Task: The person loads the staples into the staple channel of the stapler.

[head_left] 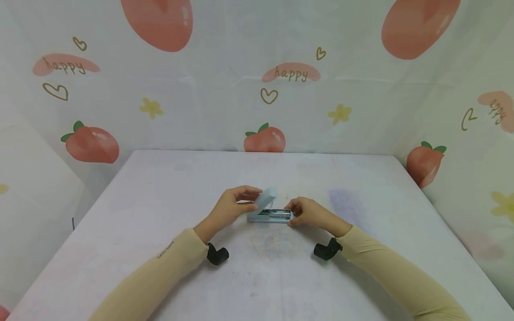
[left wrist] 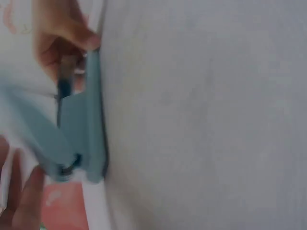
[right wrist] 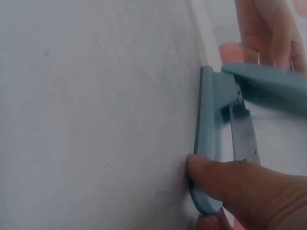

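Note:
A light blue stapler (head_left: 269, 217) sits on the table with its top cover (head_left: 266, 199) swung up at a steep angle, baring the metal magazine (right wrist: 244, 136). My right hand (head_left: 311, 214) grips the base's right end, thumb (right wrist: 216, 175) along one side and fingertips at the other. Beside the raised cover is my left hand (head_left: 234, 203), its fingers extended and apart, with fingertips right at the cover near the hinge end. In the left wrist view the cover (left wrist: 38, 127) is blurred, and part of the left hand (left wrist: 24, 196) is cut off by the frame.
The white table (head_left: 257, 276) carries faint stains and a purplish patch (head_left: 347, 205) right of the stapler. Behind it hangs a backdrop (head_left: 225, 107) printed with peaches, hearts and flowers. A black wrist device (head_left: 217, 255) is strapped below each sleeve cuff.

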Demonstrator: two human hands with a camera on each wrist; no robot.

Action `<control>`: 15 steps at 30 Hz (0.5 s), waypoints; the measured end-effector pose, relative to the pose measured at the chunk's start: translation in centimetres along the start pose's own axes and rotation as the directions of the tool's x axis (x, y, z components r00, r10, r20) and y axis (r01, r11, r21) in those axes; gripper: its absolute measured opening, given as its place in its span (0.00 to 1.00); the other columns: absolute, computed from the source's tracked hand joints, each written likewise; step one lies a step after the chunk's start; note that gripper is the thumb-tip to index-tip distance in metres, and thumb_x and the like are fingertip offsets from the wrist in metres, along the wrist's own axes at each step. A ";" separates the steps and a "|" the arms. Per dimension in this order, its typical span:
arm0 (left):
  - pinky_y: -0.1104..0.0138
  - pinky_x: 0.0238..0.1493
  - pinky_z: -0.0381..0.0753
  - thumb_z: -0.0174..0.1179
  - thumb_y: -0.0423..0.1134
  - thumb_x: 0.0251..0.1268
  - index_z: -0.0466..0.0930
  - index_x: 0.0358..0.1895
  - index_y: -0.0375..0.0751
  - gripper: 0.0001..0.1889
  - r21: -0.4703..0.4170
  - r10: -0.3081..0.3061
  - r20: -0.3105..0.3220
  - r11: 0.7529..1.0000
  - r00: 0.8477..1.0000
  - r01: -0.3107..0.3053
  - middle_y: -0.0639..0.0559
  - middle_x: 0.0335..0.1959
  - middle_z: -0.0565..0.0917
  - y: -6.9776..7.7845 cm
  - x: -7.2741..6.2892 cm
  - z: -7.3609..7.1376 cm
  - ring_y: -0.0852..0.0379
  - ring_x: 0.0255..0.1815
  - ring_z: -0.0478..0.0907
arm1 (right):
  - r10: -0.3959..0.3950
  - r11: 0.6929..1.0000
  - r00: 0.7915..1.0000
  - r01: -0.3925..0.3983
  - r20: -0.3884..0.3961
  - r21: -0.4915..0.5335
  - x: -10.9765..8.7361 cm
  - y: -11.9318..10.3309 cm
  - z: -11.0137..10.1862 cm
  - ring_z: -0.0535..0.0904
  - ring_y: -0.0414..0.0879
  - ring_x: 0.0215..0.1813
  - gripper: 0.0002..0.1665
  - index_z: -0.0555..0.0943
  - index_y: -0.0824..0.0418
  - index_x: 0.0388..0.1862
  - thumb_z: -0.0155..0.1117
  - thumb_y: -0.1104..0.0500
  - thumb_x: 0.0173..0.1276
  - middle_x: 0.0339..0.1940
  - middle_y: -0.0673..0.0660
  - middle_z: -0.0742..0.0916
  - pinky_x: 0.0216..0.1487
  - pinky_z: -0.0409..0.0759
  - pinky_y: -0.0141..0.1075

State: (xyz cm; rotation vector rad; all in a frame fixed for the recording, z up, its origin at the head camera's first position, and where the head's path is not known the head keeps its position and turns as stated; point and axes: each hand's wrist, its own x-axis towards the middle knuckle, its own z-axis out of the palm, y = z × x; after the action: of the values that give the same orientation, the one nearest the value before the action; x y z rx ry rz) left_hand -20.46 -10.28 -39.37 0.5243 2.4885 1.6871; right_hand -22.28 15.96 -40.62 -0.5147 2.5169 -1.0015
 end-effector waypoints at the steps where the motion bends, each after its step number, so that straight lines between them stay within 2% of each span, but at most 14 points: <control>1: 0.63 0.48 0.78 0.65 0.30 0.59 0.84 0.49 0.46 0.15 0.026 -0.004 0.001 1.000 1.000 0.004 0.51 0.43 0.86 0.0 0.1 0.3 0.55 0.48 0.82 | -0.005 1.000 1.000 0.005 0.001 0.000 0.0 0.0 0.0 0.81 0.49 0.45 0.22 0.80 0.67 0.48 0.75 0.65 0.53 0.42 0.60 0.85 0.44 0.79 0.39; 4: 0.64 0.48 0.78 0.63 0.29 0.61 0.86 0.46 0.47 0.12 0.109 -0.032 0.027 0.994 0.999 0.029 0.53 0.38 0.87 0.2 0.3 1.0 0.58 0.44 0.82 | -0.010 1.000 1.000 0.010 0.000 0.000 0.0 0.1 0.0 0.83 0.51 0.45 0.24 0.78 0.70 0.49 0.75 0.65 0.53 0.43 0.62 0.86 0.44 0.80 0.40; 6: 0.63 0.48 0.79 0.63 0.29 0.61 0.86 0.45 0.47 0.12 0.144 -0.061 0.054 0.988 0.997 0.053 0.55 0.39 0.86 0.4 0.3 1.3 0.58 0.45 0.82 | -0.015 1.000 1.000 0.015 -0.002 -0.001 0.0 0.1 0.0 0.83 0.52 0.45 0.26 0.78 0.70 0.50 0.75 0.65 0.53 0.43 0.63 0.86 0.43 0.81 0.41; 10: 0.61 0.53 0.79 0.65 0.30 0.60 0.86 0.46 0.46 0.12 0.163 -0.104 0.117 0.983 0.988 0.084 0.54 0.44 0.86 0.7 0.4 1.4 0.56 0.49 0.81 | -0.015 1.000 1.000 0.015 -0.002 -0.008 -0.1 0.1 -0.1 0.83 0.52 0.46 0.25 0.79 0.70 0.50 0.75 0.65 0.53 0.44 0.62 0.86 0.44 0.81 0.41; 15: 0.62 0.55 0.77 0.68 0.31 0.58 0.85 0.47 0.44 0.13 0.171 -0.101 0.158 0.983 0.982 0.074 0.52 0.46 0.86 0.7 0.5 1.2 0.56 0.50 0.80 | -0.011 1.000 1.000 0.011 -0.003 0.001 -0.1 0.1 -0.1 0.83 0.52 0.46 0.25 0.79 0.70 0.50 0.75 0.65 0.53 0.45 0.62 0.85 0.44 0.81 0.41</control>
State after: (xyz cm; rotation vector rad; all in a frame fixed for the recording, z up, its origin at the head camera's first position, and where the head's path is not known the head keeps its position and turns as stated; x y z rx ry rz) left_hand -20.48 -8.78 -39.16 0.5372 2.5016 1.3556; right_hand -22.24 16.11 -40.57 -0.5278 2.5187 -1.0086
